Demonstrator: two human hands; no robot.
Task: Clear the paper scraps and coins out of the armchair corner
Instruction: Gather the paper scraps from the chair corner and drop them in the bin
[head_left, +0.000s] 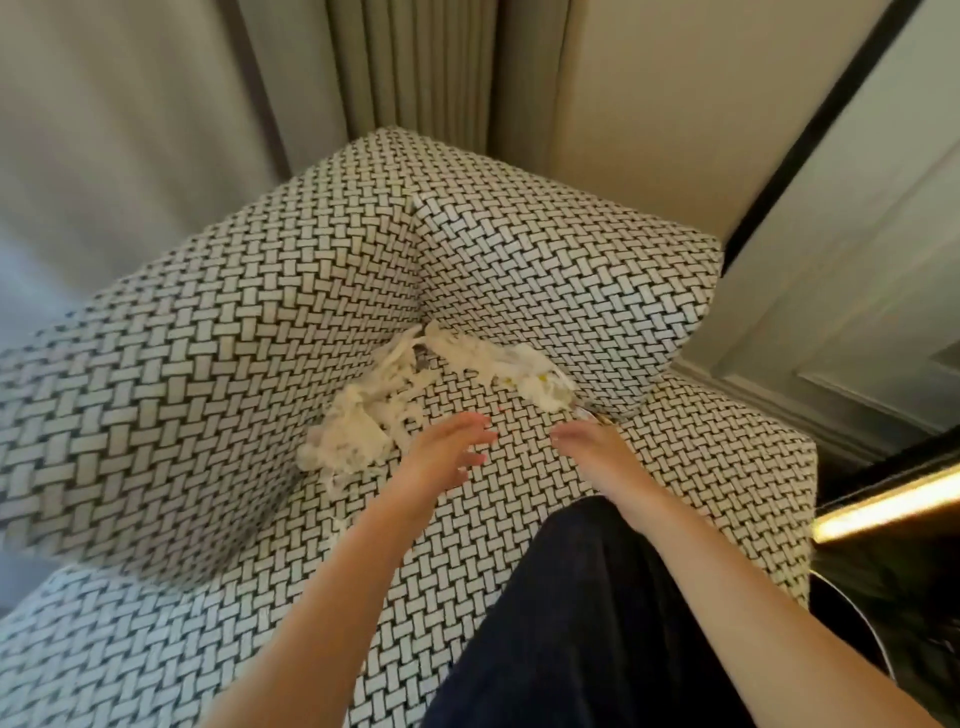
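Note:
White crumpled paper scraps (363, 415) lie along the back corner of the armchair seat (519, 519), where the backrest meets the arm. A second clump of paper scraps (519, 371) with a yellow spot sits to the right against the armrest. My left hand (447, 452) hovers over the seat just in front of the left clump, fingers straight and spread, holding nothing. My right hand (597, 447) reaches toward the right clump, fingers extended, its tips near a small thin object (592, 414) at the seat crease. Coins are not plainly visible.
The armchair has black and white woven fabric, with a backrest (234, 338) on the left and an armrest (571, 270) on the right. Dark fabric (571, 623) covers my leg on the seat. Curtains (415, 67) hang behind. A wall panel (857, 286) stands right.

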